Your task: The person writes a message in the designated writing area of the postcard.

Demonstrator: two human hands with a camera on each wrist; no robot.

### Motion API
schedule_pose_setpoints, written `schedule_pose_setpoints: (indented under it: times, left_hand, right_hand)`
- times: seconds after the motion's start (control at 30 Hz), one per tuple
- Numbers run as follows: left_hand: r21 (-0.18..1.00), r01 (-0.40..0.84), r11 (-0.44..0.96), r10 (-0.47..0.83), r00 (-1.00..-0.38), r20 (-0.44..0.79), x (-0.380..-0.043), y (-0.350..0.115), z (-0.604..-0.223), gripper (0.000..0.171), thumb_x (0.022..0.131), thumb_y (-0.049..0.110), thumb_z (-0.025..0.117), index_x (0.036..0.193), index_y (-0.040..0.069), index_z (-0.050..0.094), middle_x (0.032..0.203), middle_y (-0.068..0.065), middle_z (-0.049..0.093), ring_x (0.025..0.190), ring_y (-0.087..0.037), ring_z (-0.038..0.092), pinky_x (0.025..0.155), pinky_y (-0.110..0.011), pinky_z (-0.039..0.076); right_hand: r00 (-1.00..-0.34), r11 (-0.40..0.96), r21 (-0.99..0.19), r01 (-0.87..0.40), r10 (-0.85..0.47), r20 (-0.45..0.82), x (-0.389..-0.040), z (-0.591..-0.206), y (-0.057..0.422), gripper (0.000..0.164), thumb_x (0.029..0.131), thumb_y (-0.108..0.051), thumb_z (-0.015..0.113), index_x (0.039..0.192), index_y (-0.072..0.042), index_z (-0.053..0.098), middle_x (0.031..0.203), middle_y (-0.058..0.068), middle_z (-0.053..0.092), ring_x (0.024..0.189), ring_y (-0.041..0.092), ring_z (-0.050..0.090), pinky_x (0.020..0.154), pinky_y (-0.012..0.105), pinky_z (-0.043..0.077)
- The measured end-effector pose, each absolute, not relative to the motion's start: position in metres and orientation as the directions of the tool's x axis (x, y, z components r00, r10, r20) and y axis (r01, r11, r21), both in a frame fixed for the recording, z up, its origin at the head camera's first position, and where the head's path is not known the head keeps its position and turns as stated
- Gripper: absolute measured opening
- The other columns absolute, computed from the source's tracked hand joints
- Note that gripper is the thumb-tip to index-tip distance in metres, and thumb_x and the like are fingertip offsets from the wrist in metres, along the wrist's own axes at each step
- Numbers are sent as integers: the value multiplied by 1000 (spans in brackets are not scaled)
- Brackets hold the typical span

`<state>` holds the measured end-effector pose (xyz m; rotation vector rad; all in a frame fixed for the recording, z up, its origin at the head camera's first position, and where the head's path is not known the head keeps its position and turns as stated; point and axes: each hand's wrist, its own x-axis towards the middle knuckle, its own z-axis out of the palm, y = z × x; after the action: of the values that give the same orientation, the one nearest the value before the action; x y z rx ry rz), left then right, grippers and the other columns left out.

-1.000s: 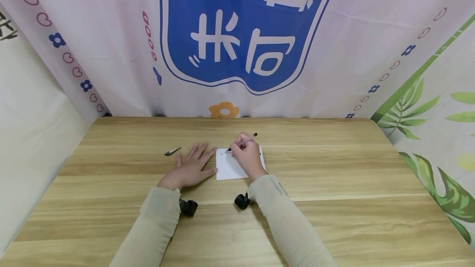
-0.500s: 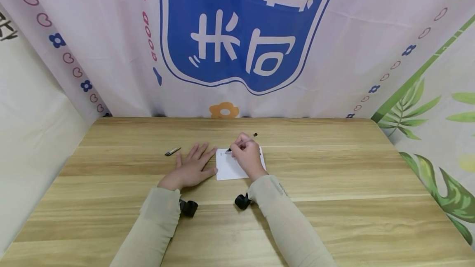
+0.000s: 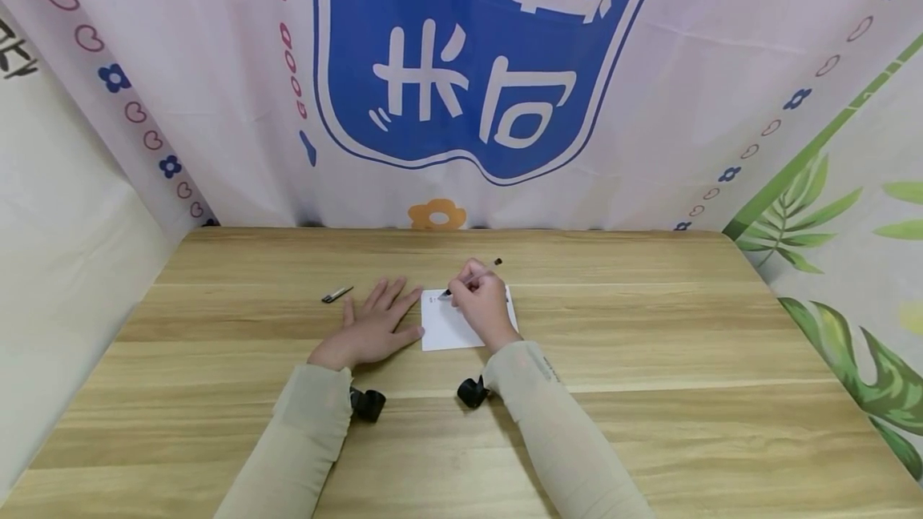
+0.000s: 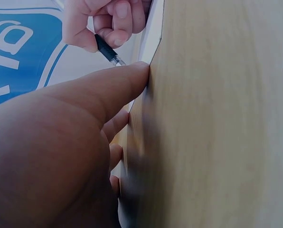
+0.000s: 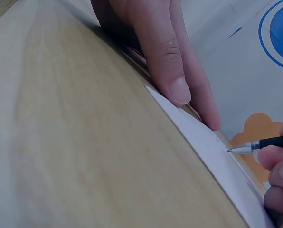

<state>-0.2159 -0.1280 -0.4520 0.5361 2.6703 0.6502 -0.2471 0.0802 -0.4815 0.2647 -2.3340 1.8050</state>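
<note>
A small sheet of white paper (image 3: 450, 328) lies on the wooden table, with a few tiny dark marks near its upper left corner. My right hand (image 3: 481, 303) pinches a black-tipped pen (image 3: 472, 279); in the right wrist view the metal tip of the pen (image 5: 243, 148) meets the paper (image 5: 203, 142) close to those marks. Flat on the table, my left hand (image 3: 368, 335) has its fingers spread, and its thumb and index fingertip touch the left edge of the paper. The left wrist view shows that thumb (image 4: 127, 78) on the paper's edge.
A pen cap (image 3: 336, 295) lies on the table (image 3: 649, 327) beyond my left hand. Black wrist cameras, left (image 3: 368, 404) and right (image 3: 473, 392), hang at the sleeves. A printed curtain (image 3: 238, 102) rises behind the table's far edge.
Both hands stay in place, with the pen at the upper left of the paper. The head view has shifted very slightly.
</note>
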Motion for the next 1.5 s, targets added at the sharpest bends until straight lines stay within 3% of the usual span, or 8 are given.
schedule_pose_setpoints:
  times: [0.73,1.17,1.5]
  left_hand:
    - [517,279,809,442,-869,-223,-215,-128,-451,70,105,47,50,163,17,24,170,-15,6,154,-41,-5,108,-76,-14]
    - [522,273,808,437,-872,-221,-217,-129,-458,72,104,51,48,164,19,22,171,-12,3,155,-39,-8,108,-74,-16]
    - [520,281,806,441,-872,-212,-218,-131,-462,74,103,54,48,164,23,20,171,-10,2,155,-37,-9,108,-73,-18]
  right_hand:
    - [-965,233,-938,-256,-7,262,-249,-483,79,16,87,1,60,74,-6,56,59,2,59,53,15,57,46,21,39]
    - [-974,238,-946,-219,-2,225,-230,-452,74,14,89,7,58,77,5,54,65,21,61,53,10,53,48,16,37]
    - [-969,223,-944,-243,1,249,-248,-483,78,14,90,1,60,77,-4,56,62,7,61,55,15,57,48,21,41]
